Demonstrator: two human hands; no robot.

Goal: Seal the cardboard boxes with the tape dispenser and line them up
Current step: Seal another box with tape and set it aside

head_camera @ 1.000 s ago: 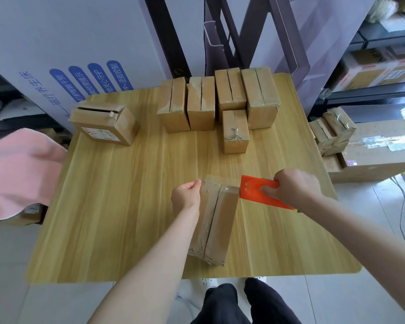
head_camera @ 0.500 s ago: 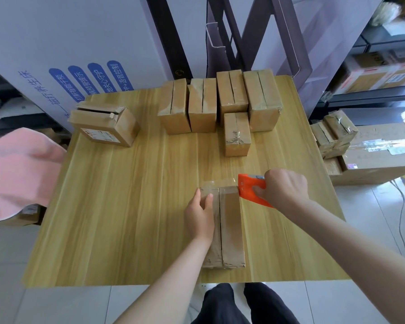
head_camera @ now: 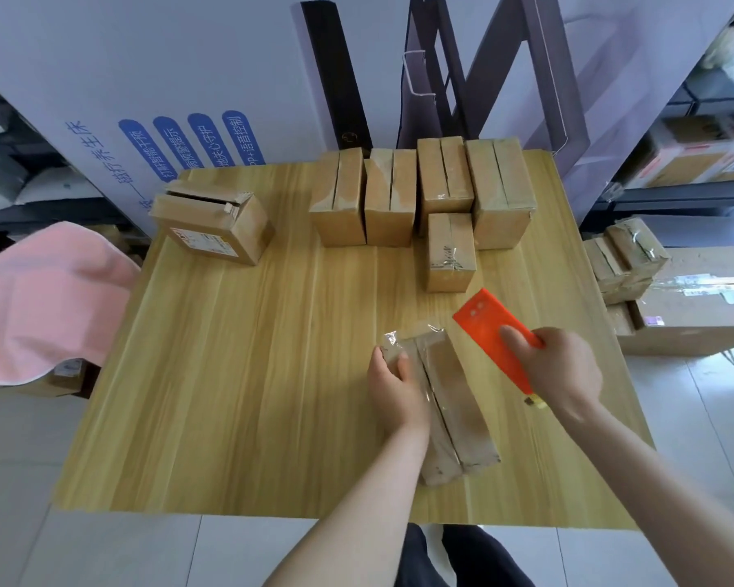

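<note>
Wooden table (head_camera: 229, 396) carries a row of four taped boxes (head_camera: 390, 197) along its far edge (a smaller box (head_camera: 450, 252) stands just in front). The near box (head_camera: 454, 400) lies close to the front edge, with tape along its seam. The left hand (head_camera: 395, 387) grips its left side, thumb on top. The right hand (head_camera: 562, 374) clasps the orange tape dispenser (head_camera: 488, 328), just right of that box's far end.

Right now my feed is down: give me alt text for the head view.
The left hand holds a taped box near the table's front edge; the right hand grips an orange dispenser beside its far end. Four boxes line the far edge, a smaller one in front, another apart at far left.
</note>
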